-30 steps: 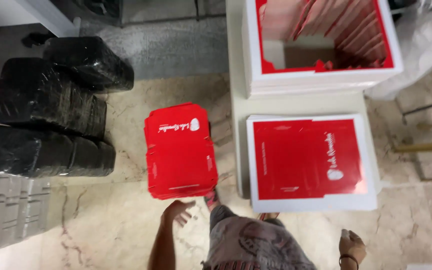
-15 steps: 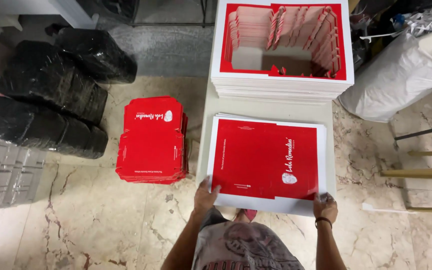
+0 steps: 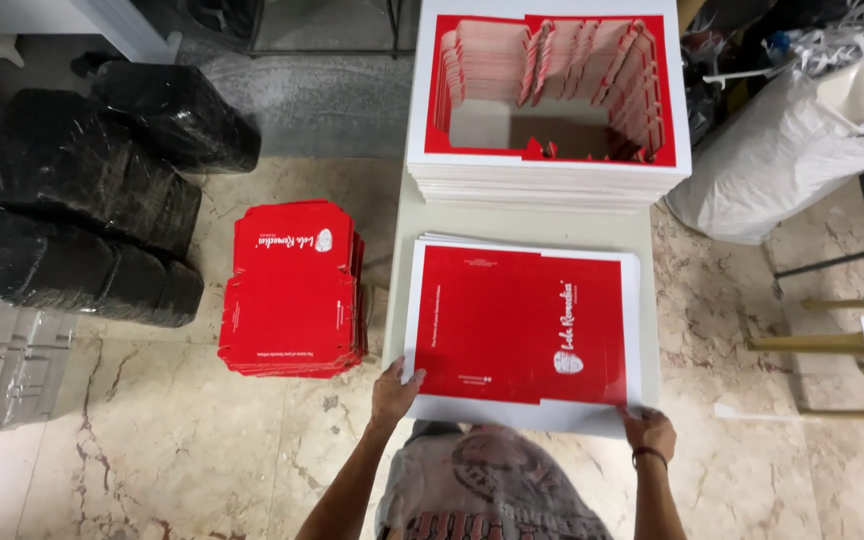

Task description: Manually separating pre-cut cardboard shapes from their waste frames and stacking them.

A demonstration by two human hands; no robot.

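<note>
A stack of white card sheets printed with a large red panel (image 3: 527,325) lies on the near part of a pale table (image 3: 652,250). My left hand (image 3: 394,390) rests on the stack's near left corner, fingers on the top sheet's edge. My right hand (image 3: 649,428) presses the near right corner; a dark band is on that wrist. Farther back on the table sits a taller stack of sheets whose red centres are punched out (image 3: 549,100), leaving a rectangular hole.
A pile of red die-cut flat boxes (image 3: 292,290) sits on the marble floor left of the table. Black wrapped bundles (image 3: 82,210) and grey trays (image 3: 2,360) lie at the far left. A white sack (image 3: 782,150) with paper trimmings stands at the right.
The view has moved right and closer to the table. My left hand left the red pile on the floor, and both hands came onto the near corners of the printed sheet stack.
</note>
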